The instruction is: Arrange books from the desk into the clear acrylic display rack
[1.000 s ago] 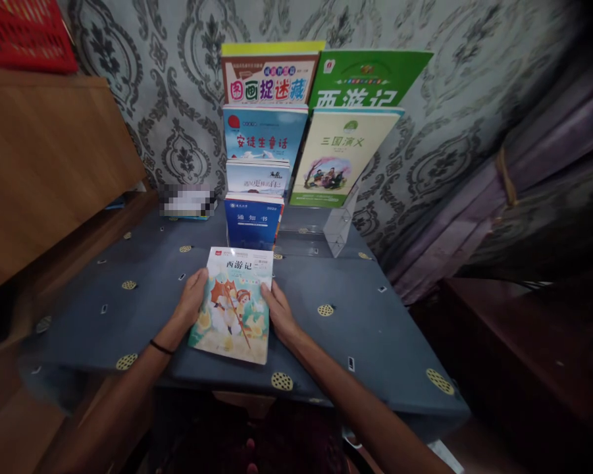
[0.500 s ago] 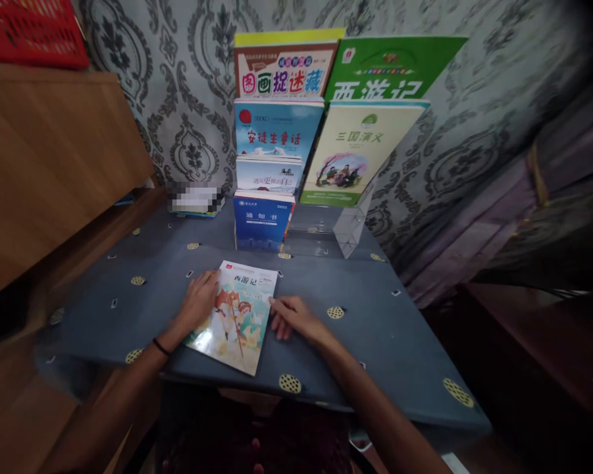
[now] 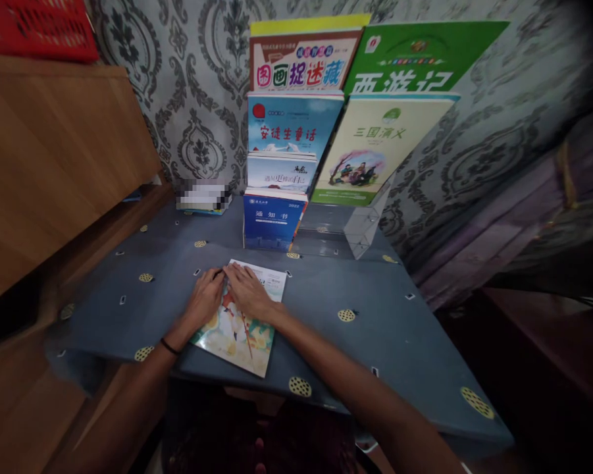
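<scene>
A thin picture-covered book (image 3: 239, 339) lies closed and slightly turned on the table, its cover showing a painted figure with a long staff. My left hand (image 3: 206, 296) rests along the book's upper left edge, fingers stretched forward. Across the top of the cover lies my right hand (image 3: 248, 291), palm down, fingers extended to the upper left corner and partly hiding the title. The fingertips of both hands come close together there.
Behind stands a clear stepped rack (image 3: 362, 227) of upright books, including a blue booklet (image 3: 271, 224) and a pale green book (image 3: 375, 151). A small stack (image 3: 205, 197) lies back left. A wooden cabinet (image 3: 54, 164) with a red basket (image 3: 39, 29) borders the patterned tablecloth (image 3: 365, 349).
My right hand has moved left from beside the book's right edge onto the upper cover. My left hand stays at the left edge. The view has shifted slightly.
</scene>
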Demonstrator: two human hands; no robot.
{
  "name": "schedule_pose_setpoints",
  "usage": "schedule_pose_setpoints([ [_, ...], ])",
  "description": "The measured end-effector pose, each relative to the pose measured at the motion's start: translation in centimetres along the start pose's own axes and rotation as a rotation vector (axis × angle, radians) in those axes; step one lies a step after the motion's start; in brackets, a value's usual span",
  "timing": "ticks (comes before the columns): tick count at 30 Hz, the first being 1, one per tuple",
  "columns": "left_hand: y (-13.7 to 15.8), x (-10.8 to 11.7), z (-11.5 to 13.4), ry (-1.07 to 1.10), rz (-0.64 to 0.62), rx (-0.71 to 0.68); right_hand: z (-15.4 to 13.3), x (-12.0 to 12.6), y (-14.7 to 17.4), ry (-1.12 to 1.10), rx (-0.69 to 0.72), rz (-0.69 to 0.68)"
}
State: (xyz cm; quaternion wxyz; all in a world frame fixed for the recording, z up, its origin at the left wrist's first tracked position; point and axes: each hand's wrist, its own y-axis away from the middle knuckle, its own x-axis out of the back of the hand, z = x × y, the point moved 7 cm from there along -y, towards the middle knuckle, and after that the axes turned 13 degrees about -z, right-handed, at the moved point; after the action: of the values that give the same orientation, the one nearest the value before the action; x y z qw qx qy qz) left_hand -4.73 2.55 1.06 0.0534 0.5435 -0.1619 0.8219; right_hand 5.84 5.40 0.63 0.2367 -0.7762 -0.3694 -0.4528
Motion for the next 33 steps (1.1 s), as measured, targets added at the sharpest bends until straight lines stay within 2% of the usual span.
schedule_pose_setpoints([
  [5,0.2,-0.2,-0.5,0.026,0.018,0.009,2.6,0.7,0.9,-0.01,-0.022,0.05],
  [9,0.2,-0.4,-0.6,0.018,0.006,0.019,2.8,1.3,2.5,0.007,0.017,-0.007],
  [12,0.2,-0.3,-0.6,0.003,0.001,0.024,2.7,1.8,3.7,0.02,-0.013,-0.021],
  [17,0.1,-0.4,-0.8,-0.009,0.015,0.021,4.3,2.9,6.5,-0.006,-0.088,0.093],
  [24,0.1,-0.4,-0.8,-0.014,-0.002,0.03,6.9,4.1,11.4,-0.142,-0.044,0.209],
  [28,0.0,0.5,0.5,-0.104,-0.033,0.029,7.6,4.2,12.3,-0.238,-0.049,0.224],
  [33,-0.5,-0.4,5.1,-0.138,-0.206,-0.207,8.3,3.9,12.1,-0.291,-0.071,0.229],
])
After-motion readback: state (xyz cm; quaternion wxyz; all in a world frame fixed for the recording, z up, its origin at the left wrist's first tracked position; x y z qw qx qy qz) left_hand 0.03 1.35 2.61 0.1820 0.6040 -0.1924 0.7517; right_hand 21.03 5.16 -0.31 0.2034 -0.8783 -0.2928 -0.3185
